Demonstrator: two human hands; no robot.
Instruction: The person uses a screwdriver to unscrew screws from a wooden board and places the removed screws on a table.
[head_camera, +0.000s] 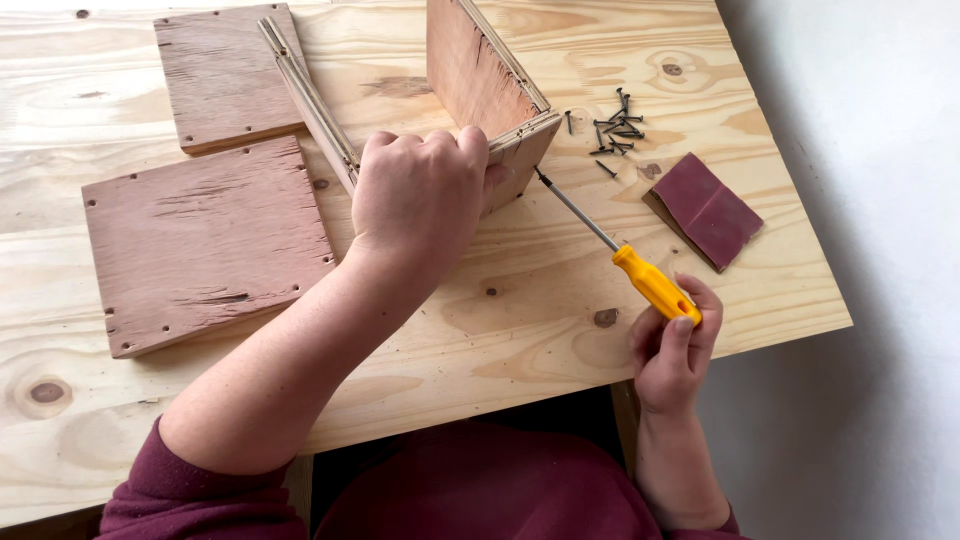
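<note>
In the middle of the frame the left hand (420, 195) is closed over the corner of the upright wooden panels (485, 75), where two thin boards meet at an angle; the fingers wrap the top edge and press it down onto the pale wood surface (520, 330). At the lower right the right hand (675, 345) holds the yellow handle of a screwdriver (640, 275) with curled fingers, and the metal shaft points up-left so that its tip touches the end of the panel just beside the left hand.

The panels look thin, stiff and light, with a rough, splintery face, so I judge they can tip or split near the edge; the best hold is close to the joint. The screwdriver handle is smooth plastic and should turn easily in the fingers.

No container is in view. The small dark screws (615, 128) lie loose in a heap at the upper right, near a folded piece of dark red sandpaper (705, 208). Two flat panels (205, 240) with small holes lie at the left, and a narrow wooden strip (305, 95) lies between them and the upright piece.
</note>
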